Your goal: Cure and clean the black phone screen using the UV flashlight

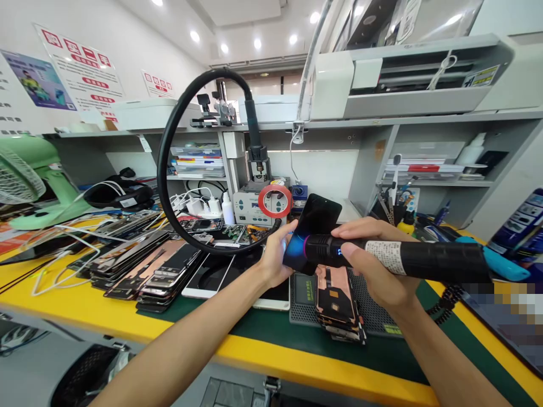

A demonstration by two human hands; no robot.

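As flashlight (439, 262) covers screen (320, 213) (partly), left hand (275, 257) pinching screen, right hand (384, 285) gripping flashlight.

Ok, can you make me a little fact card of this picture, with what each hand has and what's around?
Left hand: holds a dark, shiny panel at a slant
Right hand: grips a black flashlight with a white label
Light: bluish glow on the panel, by the flashlight's front end
Below the hands: a stack of flat parts on a grey perforated mat
Bench: yellow edge
Far left: green fan
Behind: looped black hose
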